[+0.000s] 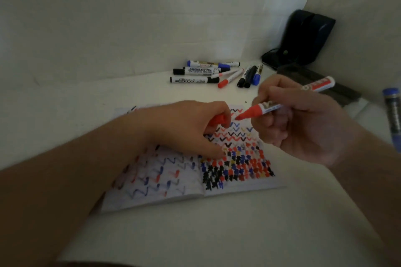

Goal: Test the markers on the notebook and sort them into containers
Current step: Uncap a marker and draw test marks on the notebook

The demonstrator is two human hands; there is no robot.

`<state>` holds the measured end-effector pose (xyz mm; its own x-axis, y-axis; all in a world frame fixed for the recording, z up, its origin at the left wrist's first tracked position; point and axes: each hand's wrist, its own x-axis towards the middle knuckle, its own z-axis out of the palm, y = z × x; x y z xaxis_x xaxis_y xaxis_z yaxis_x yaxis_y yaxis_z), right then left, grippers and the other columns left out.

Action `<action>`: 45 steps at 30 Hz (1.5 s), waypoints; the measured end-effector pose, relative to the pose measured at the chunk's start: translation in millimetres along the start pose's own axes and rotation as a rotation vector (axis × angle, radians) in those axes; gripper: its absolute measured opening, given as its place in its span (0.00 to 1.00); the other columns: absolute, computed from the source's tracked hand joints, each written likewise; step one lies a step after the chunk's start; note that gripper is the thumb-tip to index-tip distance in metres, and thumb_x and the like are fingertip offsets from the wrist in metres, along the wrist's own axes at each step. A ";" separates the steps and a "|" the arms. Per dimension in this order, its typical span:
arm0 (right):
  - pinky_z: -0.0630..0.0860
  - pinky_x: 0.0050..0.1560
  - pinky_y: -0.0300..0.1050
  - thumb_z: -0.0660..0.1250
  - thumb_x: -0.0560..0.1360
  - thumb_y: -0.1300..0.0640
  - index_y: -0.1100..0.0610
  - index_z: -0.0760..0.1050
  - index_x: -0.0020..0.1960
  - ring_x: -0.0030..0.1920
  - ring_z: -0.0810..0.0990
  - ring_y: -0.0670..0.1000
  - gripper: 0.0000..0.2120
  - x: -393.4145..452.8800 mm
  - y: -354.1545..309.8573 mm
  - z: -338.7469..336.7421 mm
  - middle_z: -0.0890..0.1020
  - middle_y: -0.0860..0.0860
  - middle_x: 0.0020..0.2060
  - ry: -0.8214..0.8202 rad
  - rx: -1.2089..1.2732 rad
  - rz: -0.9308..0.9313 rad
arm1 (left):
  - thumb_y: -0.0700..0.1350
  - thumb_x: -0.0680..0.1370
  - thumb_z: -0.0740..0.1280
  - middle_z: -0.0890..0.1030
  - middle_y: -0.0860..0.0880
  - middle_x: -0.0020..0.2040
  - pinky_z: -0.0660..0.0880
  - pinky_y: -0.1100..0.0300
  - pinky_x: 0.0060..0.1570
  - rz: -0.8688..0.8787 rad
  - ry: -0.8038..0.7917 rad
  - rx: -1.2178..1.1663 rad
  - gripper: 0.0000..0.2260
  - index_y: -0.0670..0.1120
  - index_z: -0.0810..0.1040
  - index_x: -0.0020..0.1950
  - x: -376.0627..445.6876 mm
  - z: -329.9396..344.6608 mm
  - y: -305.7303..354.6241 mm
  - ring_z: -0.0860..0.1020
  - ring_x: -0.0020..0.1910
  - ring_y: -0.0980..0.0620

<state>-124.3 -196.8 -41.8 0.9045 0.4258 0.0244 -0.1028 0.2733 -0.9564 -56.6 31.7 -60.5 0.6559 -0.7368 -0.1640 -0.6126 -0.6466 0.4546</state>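
Note:
An open notebook (249,182) lies on the white table, its pages covered in red, blue and black zigzags and blots. My right hand (303,128) grips an uncapped red marker (269,108), tip pointing left and hovering just above the upper right page. My left hand (186,128) rests on the notebook with its fingers curled round the red cap (218,119). A loose pile of several capped markers (208,71), blue, black and red, lies behind the notebook.
A dark pouch (303,39) leans in the back right corner against the wall. A dark flat case (338,86) lies in front of it. A blue-capped tube (392,110) stands at the right edge. White walls close in behind and to the right.

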 end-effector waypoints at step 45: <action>0.74 0.25 0.42 0.72 0.68 0.67 0.66 0.69 0.32 0.24 0.76 0.51 0.12 -17.8 44.2 32.4 0.77 0.60 0.26 0.170 -0.673 0.020 | 0.68 0.68 0.73 0.75 0.67 0.42 0.67 0.61 0.40 0.035 0.001 0.089 0.20 0.69 0.67 0.53 5.2 6.2 3.7 0.74 0.41 0.67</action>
<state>-158.3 -164.4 -75.1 0.9631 0.2690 0.0111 0.1087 -0.3509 -0.9301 -58.2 24.2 -65.1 0.6335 -0.7594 -0.1484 -0.6722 -0.6351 0.3804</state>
